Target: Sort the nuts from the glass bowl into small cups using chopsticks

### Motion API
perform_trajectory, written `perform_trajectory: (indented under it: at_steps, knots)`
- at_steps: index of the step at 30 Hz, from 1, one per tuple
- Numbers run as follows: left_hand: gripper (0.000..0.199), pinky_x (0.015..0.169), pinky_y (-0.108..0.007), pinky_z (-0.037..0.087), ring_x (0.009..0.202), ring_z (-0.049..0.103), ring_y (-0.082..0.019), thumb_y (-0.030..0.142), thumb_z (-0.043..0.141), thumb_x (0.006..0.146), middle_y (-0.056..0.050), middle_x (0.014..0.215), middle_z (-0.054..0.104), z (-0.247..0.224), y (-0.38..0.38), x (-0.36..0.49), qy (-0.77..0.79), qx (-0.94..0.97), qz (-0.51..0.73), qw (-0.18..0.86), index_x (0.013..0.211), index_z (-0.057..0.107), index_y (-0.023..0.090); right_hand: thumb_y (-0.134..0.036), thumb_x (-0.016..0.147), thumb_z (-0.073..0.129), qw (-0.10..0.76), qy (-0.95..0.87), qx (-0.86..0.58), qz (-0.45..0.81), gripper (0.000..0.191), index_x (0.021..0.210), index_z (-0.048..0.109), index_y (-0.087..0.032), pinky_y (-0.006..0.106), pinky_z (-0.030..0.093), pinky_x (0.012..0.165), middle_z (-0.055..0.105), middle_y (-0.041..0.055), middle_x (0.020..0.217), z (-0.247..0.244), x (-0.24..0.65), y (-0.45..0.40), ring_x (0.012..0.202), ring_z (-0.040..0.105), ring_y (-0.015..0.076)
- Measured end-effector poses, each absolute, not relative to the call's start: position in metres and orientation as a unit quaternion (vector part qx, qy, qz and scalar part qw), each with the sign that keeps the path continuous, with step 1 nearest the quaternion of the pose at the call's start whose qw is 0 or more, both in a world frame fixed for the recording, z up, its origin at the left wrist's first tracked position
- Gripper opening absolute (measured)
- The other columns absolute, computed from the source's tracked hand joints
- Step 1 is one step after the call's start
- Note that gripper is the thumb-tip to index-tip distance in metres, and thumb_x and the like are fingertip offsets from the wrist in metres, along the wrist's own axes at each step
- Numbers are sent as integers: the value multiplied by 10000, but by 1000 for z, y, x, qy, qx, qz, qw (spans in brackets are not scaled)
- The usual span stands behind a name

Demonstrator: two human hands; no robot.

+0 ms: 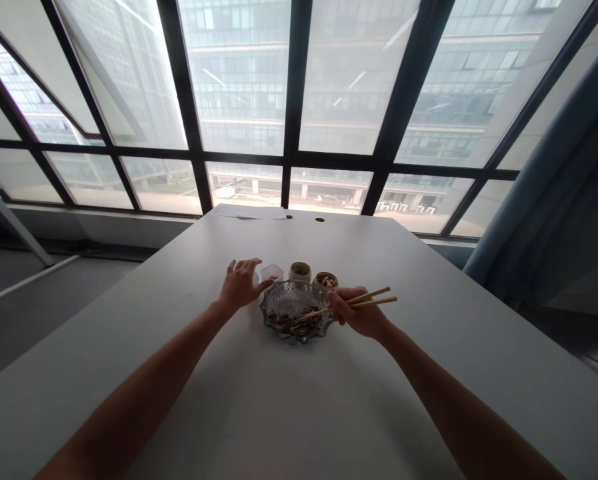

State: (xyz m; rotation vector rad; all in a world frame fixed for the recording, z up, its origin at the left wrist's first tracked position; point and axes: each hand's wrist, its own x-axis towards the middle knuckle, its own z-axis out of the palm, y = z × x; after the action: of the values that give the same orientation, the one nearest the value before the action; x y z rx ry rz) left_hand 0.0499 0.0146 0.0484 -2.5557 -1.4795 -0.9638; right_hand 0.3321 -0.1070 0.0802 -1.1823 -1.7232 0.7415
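A scalloped clear glass bowl stands on the table, with dark seeds, perhaps sunflower seeds, heaped in its near part. My right hand is closed around a pair of wooden chopsticks; their tips reach down into the seeds. My left hand has its fingers apart and holds nothing, its thumb close to the bowl's left rim. Behind the bowl are a small clear cup with a little inside, a round pale cup with dark contents, and another cup of light tan pieces that look like nuts.
The white table runs up to a large window with dark frames. Paper sheets lie at its far edge, near two round holes. A blue curtain hangs at the right, and a white metal frame stands at the left.
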Motion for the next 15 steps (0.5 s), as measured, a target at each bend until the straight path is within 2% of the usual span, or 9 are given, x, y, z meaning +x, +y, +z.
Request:
perform_trajectory:
  at_steps: [4, 7, 10, 12, 15]
  knots:
    - [683, 1144, -501, 335, 1349, 467, -337, 582, 643, 825, -177, 1421, 537, 26, 11, 29, -490, -784, -381, -14, 1351, 468, 183, -648, 860, 584, 495, -645, -479, 330, 498, 653, 649, -200, 235, 438, 380, 634, 18, 505, 76, 317, -102, 398, 559, 130]
    - [795, 1124, -492, 376, 1350, 466, -340, 594, 673, 793, -209, 1425, 509, 10, 15, 29, -509, -744, -424, -85, 1391, 408, 143, -654, 824, 629, 491, -632, -458, 388, 476, 682, 656, -201, 237, 486, 418, 687, 29, 586, 69, 301, -96, 452, 609, 135]
    - [854, 1116, -501, 386, 1344, 478, -338, 611, 709, 750, -203, 1431, 499, 0, 19, 33, -500, -720, -462, -136, 1400, 396, 154, -679, 807, 629, 476, -631, -441, 426, 510, 676, 671, -189, 249, 510, 437, 670, 26, 532, 68, 299, -96, 448, 617, 144]
    - [891, 1074, -504, 425, 1292, 530, -337, 617, 735, 717, -197, 1398, 527, -6, 20, 33, -492, -709, -479, -162, 1405, 396, 163, -700, 790, 631, 473, -628, -442, 432, 541, 656, 680, -178, 256, 500, 417, 650, 28, 483, 71, 310, -98, 413, 599, 148]
    - [953, 931, -473, 518, 1074, 660, -304, 614, 756, 692, -170, 1210, 643, -12, 18, 28, -507, -690, -473, -210, 1434, 370, 157, -707, 772, 647, 510, -603, -466, 399, 560, 611, 683, -172, 248, 458, 379, 620, 32, 432, 75, 333, -101, 365, 555, 139]
